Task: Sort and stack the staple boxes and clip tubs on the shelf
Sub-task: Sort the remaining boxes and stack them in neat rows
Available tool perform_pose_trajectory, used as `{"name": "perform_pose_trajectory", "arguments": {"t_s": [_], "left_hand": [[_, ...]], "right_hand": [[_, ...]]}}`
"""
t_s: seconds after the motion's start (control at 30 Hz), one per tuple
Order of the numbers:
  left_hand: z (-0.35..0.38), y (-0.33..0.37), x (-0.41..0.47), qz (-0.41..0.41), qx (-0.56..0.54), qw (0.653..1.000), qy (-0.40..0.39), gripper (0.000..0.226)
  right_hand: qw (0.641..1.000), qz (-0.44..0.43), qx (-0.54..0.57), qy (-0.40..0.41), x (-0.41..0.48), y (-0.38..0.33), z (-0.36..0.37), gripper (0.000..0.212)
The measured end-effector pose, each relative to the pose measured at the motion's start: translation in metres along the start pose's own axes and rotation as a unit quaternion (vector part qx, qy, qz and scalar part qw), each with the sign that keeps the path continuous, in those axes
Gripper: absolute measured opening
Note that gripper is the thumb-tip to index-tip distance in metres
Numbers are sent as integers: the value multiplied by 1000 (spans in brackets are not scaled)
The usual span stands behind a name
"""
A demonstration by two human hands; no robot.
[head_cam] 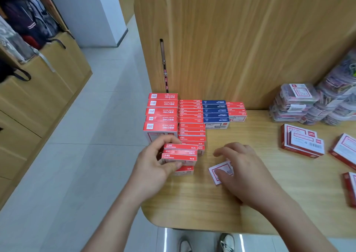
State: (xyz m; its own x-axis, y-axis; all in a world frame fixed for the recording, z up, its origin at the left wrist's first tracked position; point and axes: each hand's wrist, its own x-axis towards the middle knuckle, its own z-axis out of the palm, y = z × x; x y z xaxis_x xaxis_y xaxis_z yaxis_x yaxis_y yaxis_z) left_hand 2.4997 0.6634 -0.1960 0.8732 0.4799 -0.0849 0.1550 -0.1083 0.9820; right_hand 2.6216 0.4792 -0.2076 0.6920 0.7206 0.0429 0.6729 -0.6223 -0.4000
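On the wooden shelf [269,194], red staple boxes stand in stacks against the back panel: a tall stack of larger boxes [161,111], a stack of thin boxes [191,124], a blue stack [215,113] and a short red stack [236,110]. My left hand [154,167] grips three thin red boxes [180,153] above another red box [185,170] on the shelf. My right hand [242,167] picks up a flat white-faced staple box [221,171], thumb against its near edge. Clear clip tubs [294,101] are piled at the right.
Loose red and white staple boxes [302,143] lie at the right, more [346,151] by the right edge. A taller pile of clip tubs [341,95] fills the back right corner. The shelf's rounded front corner [152,219] is near my feet. Cabinets [38,90] line the left.
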Motion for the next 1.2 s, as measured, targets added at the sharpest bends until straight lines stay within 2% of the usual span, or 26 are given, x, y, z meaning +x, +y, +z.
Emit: {"name": "perform_pose_trajectory", "arguments": {"t_s": [0.1, 0.17, 0.23, 0.53, 0.57, 0.63, 0.7, 0.73, 0.87, 0.93, 1.03, 1.1, 1.2], "left_hand": [[-3, -5, 2, 6, -8, 1000, 10, 46], [-3, -8, 2, 1, -5, 1000, 4, 48], [-3, -10, 3, -5, -1, 1000, -6, 50], [-1, -20, -3, 6, 8, 1000, 7, 41], [-2, -21, -3, 8, 8, 1000, 11, 40], [-5, -24, -3, 8, 9, 1000, 21, 40], [-9, -28, -3, 5, 18, 999, 30, 40], [-11, -30, -3, 3, 23, 999, 30, 40], [-15, -29, -2, -3, 47, 999, -3, 43], [-16, -29, -2, 0, 81, 996, -39, 37], [-16, -32, -5, 10, 133, 988, -73, 29], [-17, -34, -11, 3, 136, 987, -91, 43], [-19, -38, -18, -2, 174, 980, -92, 77]], "right_hand": [[988, -64, 132, 37, 1, -18, 0, 48], [982, -87, 164, 15, 3, -30, 6, 61], [981, -101, 164, 0, 6, -37, 14, 65], [971, -106, 212, 3, 16, -41, 27, 42], [971, -106, 216, 2, 15, -41, 27, 45], [971, -102, 215, -8, 12, -40, 27, 63], [978, -94, 183, -16, 8, -39, 32, 83], [982, -93, 165, -14, 6, -41, 35, 85], [984, -85, 154, 22, 4, -46, 44, 64], [984, -76, 163, 19, 5, -44, 44, 53], [984, -64, 169, 9, 4, -41, 41, 49], [983, -66, 169, 8, 3, -42, 40, 48], [983, -60, 173, -1, 3, -44, 37, 46]]}}
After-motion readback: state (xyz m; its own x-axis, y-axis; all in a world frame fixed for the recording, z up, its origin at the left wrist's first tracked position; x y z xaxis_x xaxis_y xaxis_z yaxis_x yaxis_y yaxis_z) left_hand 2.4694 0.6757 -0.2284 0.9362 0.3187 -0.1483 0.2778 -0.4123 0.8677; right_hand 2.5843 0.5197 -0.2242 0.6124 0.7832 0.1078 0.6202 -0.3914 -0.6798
